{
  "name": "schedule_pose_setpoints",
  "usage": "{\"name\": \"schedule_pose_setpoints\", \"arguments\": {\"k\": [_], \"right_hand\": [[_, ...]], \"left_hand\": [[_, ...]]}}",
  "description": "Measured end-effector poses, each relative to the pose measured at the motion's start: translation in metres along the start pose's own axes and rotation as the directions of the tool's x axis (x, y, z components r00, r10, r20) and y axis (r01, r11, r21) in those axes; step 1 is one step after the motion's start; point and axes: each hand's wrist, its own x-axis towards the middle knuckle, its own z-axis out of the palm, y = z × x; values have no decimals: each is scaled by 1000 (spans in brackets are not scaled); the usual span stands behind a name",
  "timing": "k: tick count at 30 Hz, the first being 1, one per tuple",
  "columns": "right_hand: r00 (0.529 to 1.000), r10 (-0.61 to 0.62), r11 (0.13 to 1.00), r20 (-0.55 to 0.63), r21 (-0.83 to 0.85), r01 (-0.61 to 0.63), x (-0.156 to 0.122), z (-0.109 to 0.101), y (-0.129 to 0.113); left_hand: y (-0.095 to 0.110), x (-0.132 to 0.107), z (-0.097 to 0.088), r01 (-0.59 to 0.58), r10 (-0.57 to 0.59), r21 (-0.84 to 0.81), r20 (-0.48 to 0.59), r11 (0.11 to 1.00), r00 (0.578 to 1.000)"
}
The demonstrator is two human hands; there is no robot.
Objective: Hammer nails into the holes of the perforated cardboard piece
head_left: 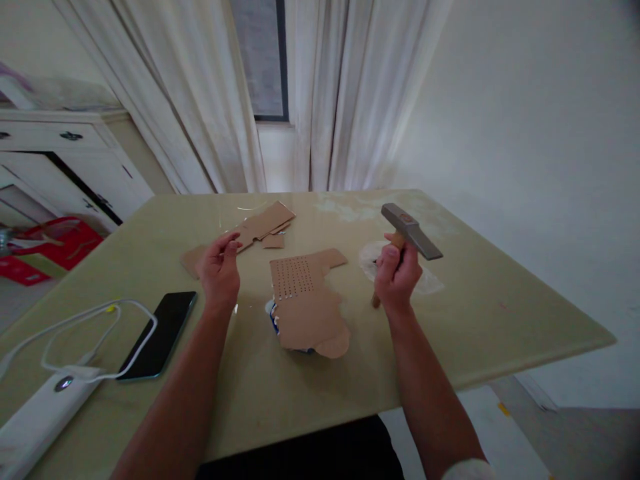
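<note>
The right hand (399, 275) grips the hammer (412, 231) by its handle, head uppermost, above the table (493, 310). The left hand (220, 272) has its fingers curled toward the thumb; whether anything is pinched cannot be determined. Dotted cardboard (311, 317) lies between the forearms.

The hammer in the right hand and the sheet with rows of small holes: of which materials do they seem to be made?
Hammer head: probably steel, judging by its dull grey, hard-edged block.
Hammer handle: likely wood, from its tan-brown colour; any varnish cannot be told.
Perforated sheet: apparently cardboard, matt and plain brown, with ragged, torn-looking edges.
</note>
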Motion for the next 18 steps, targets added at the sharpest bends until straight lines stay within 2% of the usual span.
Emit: {"name": "schedule_pose_setpoints", "arguments": {"k": [2,4,6,9,12,15,18], "right_hand": [[999,44,997,-20,65,-43,0,2,2],[995,88,986,-38,148,-81,2,4,3],[992,122,966,-34,232,-111,4,6,1],[990,142,937,-13,325,-129,8,6,-3],[990,138,919,-26,376,-118,10,6,-6],[990,135,922,-39,370,-112,11,6,-8],[989,137,908,-53,405,-104,12,6,-9]], "left_hand": [[6,-10,2,24,-31,-111,-61,994,998],[18,-21,5,53,-58,-201,-20,978,998],[33,-33,8,98,-67,-278,118,955,991],[55,-50,11,140,-33,-279,356,950,934],[66,-57,9,41,73,-208,512,977,856],[68,-55,7,-71,145,-150,575,986,805],[68,-49,5,-137,158,-82,646,987,747]]}}
